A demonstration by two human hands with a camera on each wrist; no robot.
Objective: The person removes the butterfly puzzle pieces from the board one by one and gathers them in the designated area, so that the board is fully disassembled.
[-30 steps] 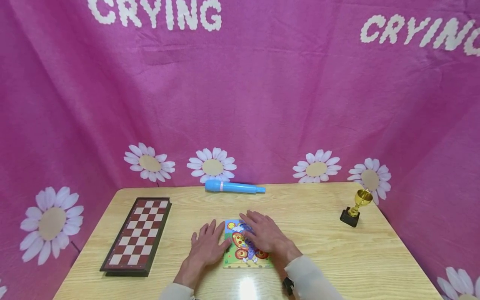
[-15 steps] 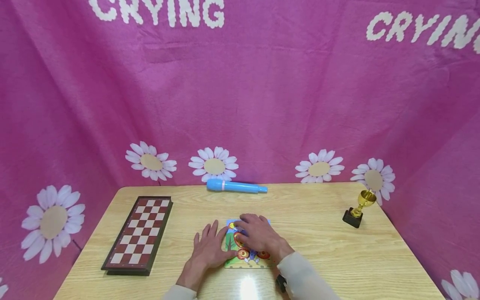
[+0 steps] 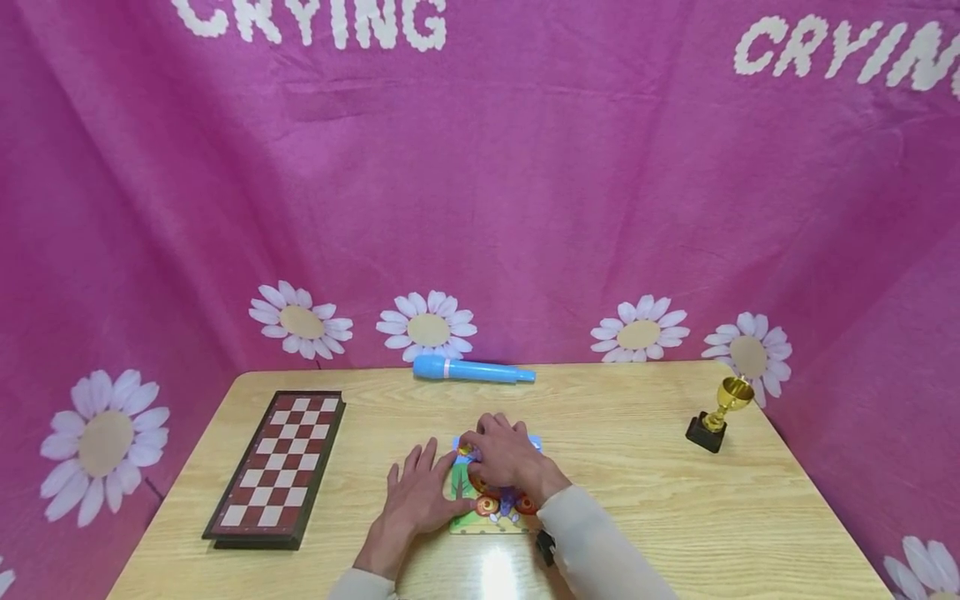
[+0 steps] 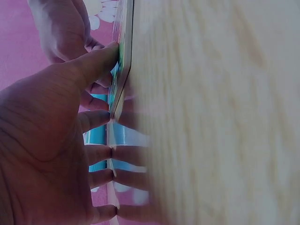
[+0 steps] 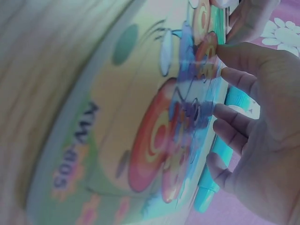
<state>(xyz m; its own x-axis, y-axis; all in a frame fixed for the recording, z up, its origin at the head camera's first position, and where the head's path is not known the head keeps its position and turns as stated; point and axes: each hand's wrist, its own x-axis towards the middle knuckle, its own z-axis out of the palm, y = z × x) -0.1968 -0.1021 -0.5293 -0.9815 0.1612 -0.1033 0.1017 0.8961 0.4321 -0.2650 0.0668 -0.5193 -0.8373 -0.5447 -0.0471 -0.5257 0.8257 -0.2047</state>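
In the head view a flat jigsaw puzzle [image 3: 462, 492] with a butterfly, tree and sun picture lies on the table. Its seams and "KW-805" print show close up in the right wrist view. My left hand [image 3: 420, 500] rests at its left side, thumb on the picture's lower left and the other fingers spread; in the left wrist view those fingertips touch the tabletop. Over the puzzle's upper part is my right hand [image 3: 510, 457], fingers bent. The right wrist view has its thumb and fingertips [image 5: 224, 112] on or very near the picture, pinching nothing visible. It hides much of the butterfly.
A folded chessboard [image 3: 281, 462] lies to the left on the wooden table [image 3: 622, 500]. At the back is a blue toy microphone [image 3: 476, 371]. A small gold trophy cup [image 3: 720, 417] stands at the right. Pink cloth [image 3: 525, 208] hangs behind the table.
My right hand has moved left over the puzzle, its fingers now more bent near the sun picture. The left thumb has slid further onto the lower left of the picture.
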